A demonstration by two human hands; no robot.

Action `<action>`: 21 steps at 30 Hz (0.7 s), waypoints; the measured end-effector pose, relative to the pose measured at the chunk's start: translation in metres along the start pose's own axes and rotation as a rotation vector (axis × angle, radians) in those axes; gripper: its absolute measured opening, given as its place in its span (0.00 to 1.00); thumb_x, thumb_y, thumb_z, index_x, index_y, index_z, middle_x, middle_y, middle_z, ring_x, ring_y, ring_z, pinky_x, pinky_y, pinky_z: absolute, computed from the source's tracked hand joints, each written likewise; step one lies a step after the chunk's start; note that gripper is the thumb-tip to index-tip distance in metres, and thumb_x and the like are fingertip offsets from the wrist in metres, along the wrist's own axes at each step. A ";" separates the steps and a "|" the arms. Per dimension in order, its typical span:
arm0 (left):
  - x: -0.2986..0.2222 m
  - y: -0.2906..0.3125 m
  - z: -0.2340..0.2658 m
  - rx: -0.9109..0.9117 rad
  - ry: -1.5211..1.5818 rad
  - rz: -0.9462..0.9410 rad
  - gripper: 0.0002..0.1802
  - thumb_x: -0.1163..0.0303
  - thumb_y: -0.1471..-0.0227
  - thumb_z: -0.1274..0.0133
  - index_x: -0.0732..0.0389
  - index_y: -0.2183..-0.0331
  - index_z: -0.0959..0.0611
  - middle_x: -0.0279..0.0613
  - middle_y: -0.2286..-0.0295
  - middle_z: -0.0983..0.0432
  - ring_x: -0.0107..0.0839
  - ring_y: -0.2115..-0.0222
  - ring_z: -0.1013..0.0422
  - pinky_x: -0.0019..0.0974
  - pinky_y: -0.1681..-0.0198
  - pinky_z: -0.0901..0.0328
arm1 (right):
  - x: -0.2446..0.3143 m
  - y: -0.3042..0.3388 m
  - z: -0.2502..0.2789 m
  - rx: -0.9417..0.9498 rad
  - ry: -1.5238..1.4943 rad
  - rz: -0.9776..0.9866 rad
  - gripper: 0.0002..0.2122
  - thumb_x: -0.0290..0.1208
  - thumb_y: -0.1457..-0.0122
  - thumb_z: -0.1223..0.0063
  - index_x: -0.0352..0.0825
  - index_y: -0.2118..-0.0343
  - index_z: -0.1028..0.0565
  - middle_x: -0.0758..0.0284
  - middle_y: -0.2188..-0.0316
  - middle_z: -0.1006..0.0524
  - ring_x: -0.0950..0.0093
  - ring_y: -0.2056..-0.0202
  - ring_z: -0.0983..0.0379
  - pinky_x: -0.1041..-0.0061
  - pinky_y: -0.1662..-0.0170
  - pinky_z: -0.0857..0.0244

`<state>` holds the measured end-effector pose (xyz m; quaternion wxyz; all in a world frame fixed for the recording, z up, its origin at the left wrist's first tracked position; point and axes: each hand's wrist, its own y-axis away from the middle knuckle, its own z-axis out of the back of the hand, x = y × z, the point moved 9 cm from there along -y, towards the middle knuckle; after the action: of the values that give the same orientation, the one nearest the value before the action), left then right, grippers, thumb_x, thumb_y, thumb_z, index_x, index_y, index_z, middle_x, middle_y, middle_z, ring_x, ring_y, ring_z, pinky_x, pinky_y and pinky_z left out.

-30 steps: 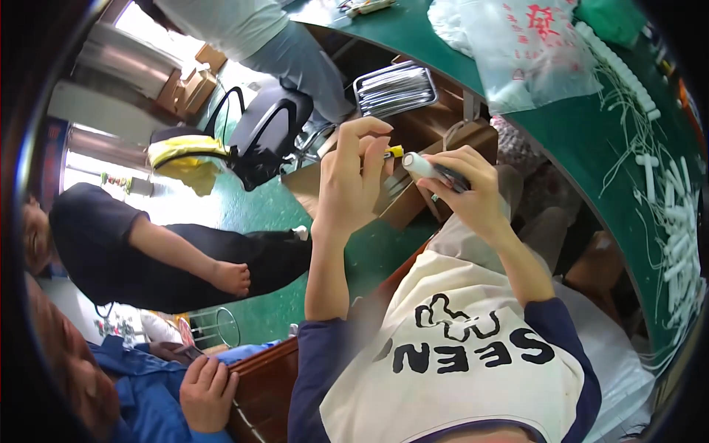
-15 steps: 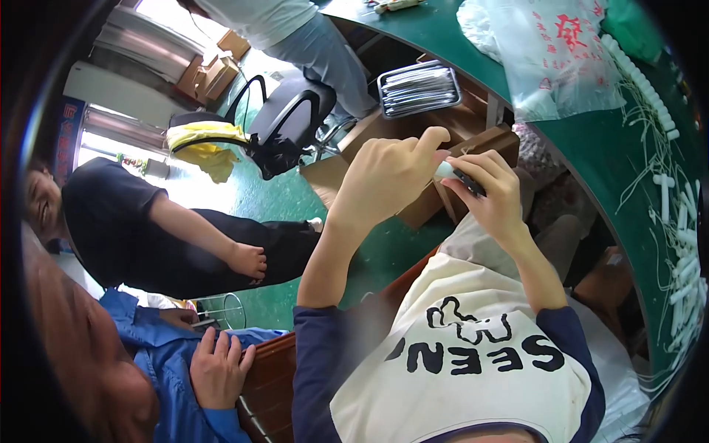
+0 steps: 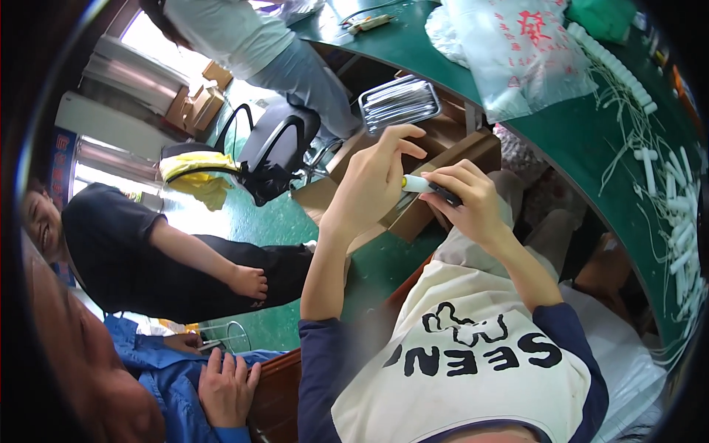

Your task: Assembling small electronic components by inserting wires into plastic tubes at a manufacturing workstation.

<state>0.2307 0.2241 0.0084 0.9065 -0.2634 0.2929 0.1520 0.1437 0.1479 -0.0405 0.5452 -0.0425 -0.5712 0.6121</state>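
Observation:
In my right hand (image 3: pixel 469 199), closed, is a slim tube; its black end (image 3: pixel 444 193) sits between thumb and fingers. The tube's white part (image 3: pixel 418 184) points left and has a yellow tip. Beside that tip is my left hand (image 3: pixel 377 173), seen from the back. Two of its fingers arch apart to the right above the tube; the thumb and lower fingers are hidden. Whether the left hand touches the tip cannot be made out. Both hands hover over my lap, in front of an open cardboard box (image 3: pixel 484 151).
A metal tray (image 3: pixel 374 127) of thin silvery strips rests on the box. Along the green table (image 3: pixel 561 140) lie a clear plastic bag (image 3: pixel 509 66) and several white tubes with strings (image 3: pixel 679 221). People in black (image 3: pixel 118 251) and blue (image 3: pixel 170 399) are at left, beyond them an office chair (image 3: pixel 277 148).
The view has shifted, moving the scene slightly left in the picture. More of the tube shows between my hands, including its yellow tip. My right hand keeps its hold.

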 end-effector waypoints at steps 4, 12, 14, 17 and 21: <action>-0.025 -0.007 -0.021 0.099 -0.274 -0.163 0.14 0.82 0.52 0.61 0.63 0.61 0.29 0.43 0.73 0.24 0.28 0.84 0.31 0.29 0.78 0.38 | 0.000 0.007 0.009 -0.023 0.047 -0.007 0.15 0.25 0.63 0.36 0.34 0.68 0.24 0.68 0.72 0.25 0.70 0.72 0.31 0.74 0.71 0.35; 0.006 -0.034 -0.039 0.056 0.373 0.145 0.12 0.72 0.47 0.55 0.66 0.60 0.28 0.37 0.74 0.24 0.14 0.83 0.40 0.21 0.80 0.42 | -0.017 0.039 0.069 -0.231 -0.022 -0.077 0.16 0.24 0.65 0.34 0.34 0.69 0.24 0.66 0.73 0.24 0.69 0.73 0.30 0.75 0.72 0.36; 0.030 -0.040 -0.053 0.016 0.321 0.221 0.09 0.73 0.45 0.56 0.66 0.63 0.26 0.35 0.76 0.25 0.13 0.82 0.40 0.19 0.79 0.43 | -0.016 0.050 0.086 -0.215 -0.050 -0.109 0.16 0.23 0.65 0.34 0.35 0.69 0.24 0.67 0.73 0.24 0.70 0.73 0.30 0.76 0.72 0.37; 0.020 -0.065 -0.087 0.041 0.279 0.095 0.06 0.75 0.48 0.53 0.65 0.67 0.24 0.36 0.78 0.25 0.16 0.79 0.34 0.21 0.77 0.40 | -0.018 0.063 0.111 -0.269 0.002 -0.154 0.16 0.23 0.65 0.34 0.34 0.70 0.24 0.66 0.73 0.24 0.71 0.75 0.31 0.77 0.71 0.37; -0.035 -0.108 -0.122 -0.001 -0.097 -0.316 0.09 0.78 0.56 0.50 0.63 0.68 0.23 0.43 0.67 0.28 0.39 0.65 0.32 0.34 0.67 0.36 | -0.010 0.079 0.155 -0.353 0.015 -0.183 0.16 0.22 0.66 0.34 0.33 0.69 0.25 0.65 0.73 0.24 0.70 0.75 0.31 0.76 0.72 0.37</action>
<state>0.1954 0.0626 -0.0121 0.9320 -0.2991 0.2037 0.0204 -0.0064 0.0590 -0.0515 0.5870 -0.0899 -0.6671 0.4498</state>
